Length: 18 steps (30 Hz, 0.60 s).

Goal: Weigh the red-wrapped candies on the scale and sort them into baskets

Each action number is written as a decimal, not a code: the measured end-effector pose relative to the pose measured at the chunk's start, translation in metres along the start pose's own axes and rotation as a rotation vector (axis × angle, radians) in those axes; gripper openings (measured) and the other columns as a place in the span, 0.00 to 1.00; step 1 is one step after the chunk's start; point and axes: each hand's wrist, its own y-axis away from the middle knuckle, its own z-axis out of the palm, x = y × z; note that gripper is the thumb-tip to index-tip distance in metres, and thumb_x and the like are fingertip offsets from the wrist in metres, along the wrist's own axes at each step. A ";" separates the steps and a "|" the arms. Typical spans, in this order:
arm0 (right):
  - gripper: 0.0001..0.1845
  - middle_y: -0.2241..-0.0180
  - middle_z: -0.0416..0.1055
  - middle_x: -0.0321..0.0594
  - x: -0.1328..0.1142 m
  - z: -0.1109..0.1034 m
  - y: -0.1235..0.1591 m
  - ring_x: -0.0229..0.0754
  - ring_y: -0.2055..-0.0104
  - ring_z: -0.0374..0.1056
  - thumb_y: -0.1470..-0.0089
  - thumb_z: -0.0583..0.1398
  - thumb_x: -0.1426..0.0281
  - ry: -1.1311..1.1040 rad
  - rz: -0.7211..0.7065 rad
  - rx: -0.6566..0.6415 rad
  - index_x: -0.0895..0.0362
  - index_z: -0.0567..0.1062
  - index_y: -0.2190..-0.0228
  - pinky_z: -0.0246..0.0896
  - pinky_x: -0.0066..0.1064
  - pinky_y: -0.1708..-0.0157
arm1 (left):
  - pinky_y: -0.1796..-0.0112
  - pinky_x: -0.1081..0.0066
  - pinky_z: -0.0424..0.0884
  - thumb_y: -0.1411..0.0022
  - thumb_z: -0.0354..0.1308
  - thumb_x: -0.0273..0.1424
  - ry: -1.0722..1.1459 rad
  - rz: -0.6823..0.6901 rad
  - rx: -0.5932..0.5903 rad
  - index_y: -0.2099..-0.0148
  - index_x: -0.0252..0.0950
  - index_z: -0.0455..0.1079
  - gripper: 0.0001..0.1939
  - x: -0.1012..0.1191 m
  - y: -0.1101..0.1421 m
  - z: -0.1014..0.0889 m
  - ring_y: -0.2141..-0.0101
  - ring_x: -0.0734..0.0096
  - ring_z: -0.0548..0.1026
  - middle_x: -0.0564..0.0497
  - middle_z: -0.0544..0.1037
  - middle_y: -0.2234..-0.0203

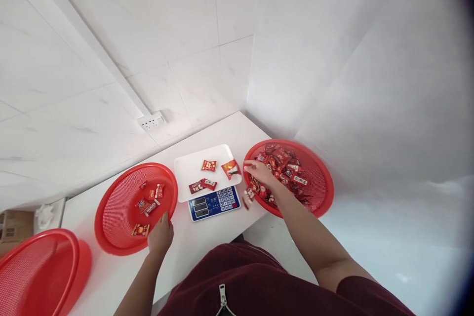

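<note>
My left hand (pixel 160 235) grips the near right rim of a red mesh basket (pixel 107 197), which holds several small red packets (pixel 144 206). My right hand (pixel 261 174) is over the left rim of a fuller red basket (pixel 322 192), heaped with red packets (pixel 285 165). Its fingers stretch left towards the scale tray, apparently holding nothing. Below them, a smeared red-and-white packet (pixel 250 193) shows by the basket's rim. Between the baskets is a digital scale (pixel 214 203) with a white tray (pixel 188 165). Several packets lie on it, one red and gold (pixel 231 169) at its right edge.
Another red basket (pixel 40 276) stands at the lower left. Beyond it are a cardboard box (pixel 17 224) and a white plastic bag (pixel 44 216). The white table (pixel 237 131) meets the tiled wall, which carries a power socket (pixel 151 121); a pale panel rises at the right.
</note>
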 end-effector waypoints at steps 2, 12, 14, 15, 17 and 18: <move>0.16 0.62 0.76 0.42 0.009 0.005 -0.005 0.45 0.60 0.70 0.53 0.61 0.68 0.036 0.001 0.050 0.54 0.76 0.60 0.62 0.35 0.56 | 0.65 0.62 0.67 0.36 0.37 0.30 0.019 0.008 0.004 0.44 0.33 0.58 0.20 -0.002 0.000 0.002 0.60 0.56 0.75 0.38 0.73 0.53; 0.18 0.56 0.72 0.50 0.064 -0.106 0.039 0.52 0.53 0.66 0.43 0.51 0.66 0.657 0.202 0.507 0.57 0.72 0.54 0.59 0.40 0.55 | 0.65 0.59 0.67 0.36 0.34 0.31 0.026 0.033 -0.011 0.44 0.32 0.58 0.22 -0.006 0.000 0.004 0.59 0.50 0.75 0.36 0.73 0.52; 0.20 0.53 0.70 0.51 0.067 -0.114 0.047 0.52 0.49 0.63 0.42 0.50 0.66 0.751 0.146 0.621 0.58 0.70 0.52 0.56 0.41 0.52 | 0.65 0.59 0.67 0.36 0.34 0.32 0.021 0.033 -0.013 0.44 0.32 0.57 0.22 -0.004 0.000 0.002 0.59 0.50 0.75 0.36 0.72 0.52; 0.20 0.52 0.69 0.51 0.069 -0.113 0.049 0.51 0.48 0.62 0.42 0.49 0.67 0.780 0.094 0.630 0.58 0.70 0.51 0.55 0.40 0.50 | 0.65 0.59 0.67 0.36 0.34 0.32 0.016 0.031 -0.014 0.43 0.32 0.57 0.22 -0.003 0.000 0.002 0.59 0.50 0.75 0.36 0.73 0.52; 0.19 0.51 0.69 0.49 0.075 -0.103 0.046 0.49 0.48 0.61 0.42 0.50 0.67 0.782 0.018 0.516 0.58 0.70 0.52 0.54 0.38 0.48 | 0.66 0.60 0.67 0.36 0.34 0.33 0.007 0.023 -0.019 0.44 0.33 0.57 0.22 -0.002 -0.001 0.001 0.59 0.51 0.75 0.37 0.73 0.52; 0.19 0.51 0.69 0.48 0.079 -0.095 0.042 0.48 0.48 0.62 0.42 0.50 0.68 0.755 0.019 0.420 0.59 0.70 0.51 0.54 0.36 0.48 | 0.66 0.60 0.67 0.36 0.34 0.33 0.005 0.021 -0.021 0.44 0.33 0.57 0.22 -0.001 -0.001 0.001 0.59 0.51 0.75 0.37 0.73 0.52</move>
